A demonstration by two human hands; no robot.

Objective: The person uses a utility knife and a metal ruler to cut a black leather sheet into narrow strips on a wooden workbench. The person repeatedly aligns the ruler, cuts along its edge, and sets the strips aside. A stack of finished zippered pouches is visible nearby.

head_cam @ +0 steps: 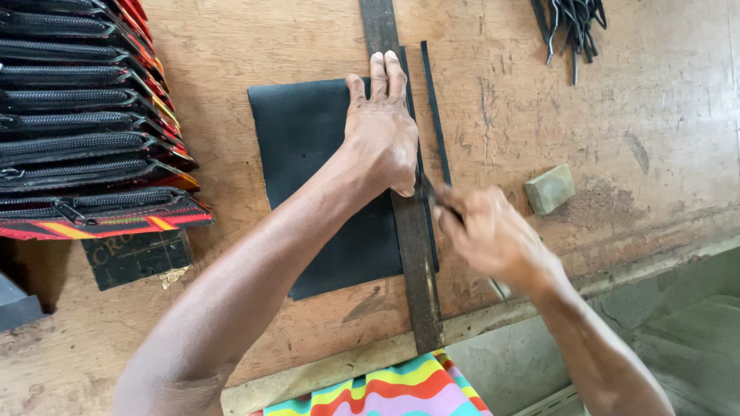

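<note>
black, finely textured sheet [308, 169] lies flat at the desk [539, 92] centre. left hand [381, 131], fingers together pointing to 12 o'clock, presses a dark metal ruler [416, 262] along the sheet's 3 o'clock edge. right hand [489, 235] is closed around a thin blade [426, 187]. a cut black strip [434, 108] lies just beside the ruler.

Black sheet [308, 154], dark ruler [412, 246], grey-green block [549, 189], bright multicoloured striped cloth [401, 389].

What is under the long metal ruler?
Under the metal ruler lies a black sheet on the wooden table. The left hand presses the ruler down. The sheet's edge beneath the ruler is hidden.
</note>
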